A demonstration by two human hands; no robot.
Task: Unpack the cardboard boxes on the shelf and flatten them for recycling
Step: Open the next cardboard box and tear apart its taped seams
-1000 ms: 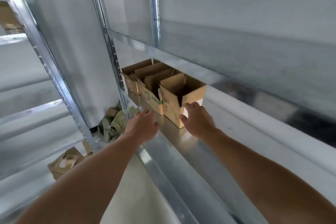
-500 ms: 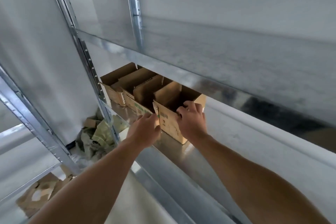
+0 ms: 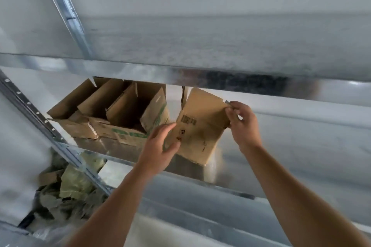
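The cardboard box [image 3: 200,132] is held tilted over the shelf [image 3: 241,170], its upper corner pinched by the right grip [image 3: 244,124]. The left grip [image 3: 160,146], fingers loosely spread, is laid on its printed face. Other open boxes [image 3: 112,118] are seen left of that grip.

A storeroom: bare galvanised metal shelving [image 3: 180,68] holding opened cardboard boxes [image 3: 112,114]

A left hand [image 3: 160,146] and a right hand [image 3: 244,124] are shown bare. The left forearm [image 3: 112,206] and right forearm [image 3: 291,186] are seen bare as well, from the wrists to the lower edge of the view.
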